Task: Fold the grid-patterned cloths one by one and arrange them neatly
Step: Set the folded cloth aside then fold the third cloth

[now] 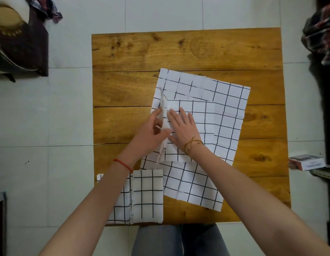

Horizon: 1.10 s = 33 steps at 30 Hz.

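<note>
We see a wooden table (pixel 123 52) filling mid-frame, a spread grid-patterned cloth (pixel 229 108) at its centre, and folded grid cloths (pixel 147 196) at lower left; our right hand (pixel 182 126) presses flat on the spread cloth while our left hand (pixel 149 133) pinches its raised fold

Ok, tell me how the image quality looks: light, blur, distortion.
Head view: soft, even light, no glare on the wooden table; wide-angle bending bows the table edges; faint motion blur on the raised cloth edge by the left hand; dark, smeared clothing at right.
</note>
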Each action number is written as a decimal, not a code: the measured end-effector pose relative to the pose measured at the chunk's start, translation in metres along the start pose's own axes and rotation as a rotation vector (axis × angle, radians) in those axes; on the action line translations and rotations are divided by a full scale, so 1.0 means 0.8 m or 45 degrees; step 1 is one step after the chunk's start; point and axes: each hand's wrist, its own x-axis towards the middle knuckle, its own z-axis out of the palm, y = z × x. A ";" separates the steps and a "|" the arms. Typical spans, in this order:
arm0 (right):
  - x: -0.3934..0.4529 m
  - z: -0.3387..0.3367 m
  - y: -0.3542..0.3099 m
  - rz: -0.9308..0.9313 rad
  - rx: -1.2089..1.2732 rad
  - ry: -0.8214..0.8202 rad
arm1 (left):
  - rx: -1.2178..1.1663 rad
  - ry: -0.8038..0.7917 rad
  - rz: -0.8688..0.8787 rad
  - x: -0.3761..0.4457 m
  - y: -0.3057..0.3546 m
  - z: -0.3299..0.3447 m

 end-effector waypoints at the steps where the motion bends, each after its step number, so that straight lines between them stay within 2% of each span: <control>1: -0.001 -0.001 0.003 0.004 0.049 0.023 | 0.012 -0.006 0.032 0.006 0.002 0.013; 3: -0.009 -0.007 0.017 0.041 0.196 0.125 | -0.006 -0.022 0.091 0.016 0.003 0.039; 5: -0.026 -0.012 0.037 0.129 0.402 0.330 | -0.021 -0.031 0.114 0.025 0.002 0.065; 7: -0.045 -0.021 0.053 0.331 0.712 0.478 | -0.063 -0.052 0.138 0.031 0.002 0.087; 10: -0.060 -0.028 0.070 0.747 1.323 0.497 | -0.192 -0.120 0.089 0.038 -0.003 0.115; 12: -0.061 -0.029 0.081 0.959 1.492 0.505 | -0.203 -0.135 0.046 0.042 -0.012 0.124; 15: -0.059 -0.022 0.097 1.011 1.458 0.474 | 0.034 -0.030 0.140 0.042 -0.028 0.120; 17: -0.053 -0.016 0.108 0.977 1.346 0.442 | 0.305 0.106 0.264 0.044 -0.043 0.108; 20: -0.044 -0.014 0.119 0.938 1.167 0.392 | 0.676 0.265 0.333 0.051 -0.063 0.086; 22: -0.040 -0.018 0.123 0.923 1.112 0.387 | 0.883 0.246 0.314 0.056 -0.071 0.074; 26: -0.031 -0.017 0.129 0.931 1.070 0.363 | 1.262 0.087 0.271 0.063 -0.084 0.063; 29: -0.027 -0.012 0.134 0.931 1.039 0.326 | 1.403 0.030 0.259 0.062 -0.090 0.072; 33: -0.026 -0.011 0.137 0.933 1.027 0.304 | 1.502 0.054 0.226 0.061 -0.100 0.084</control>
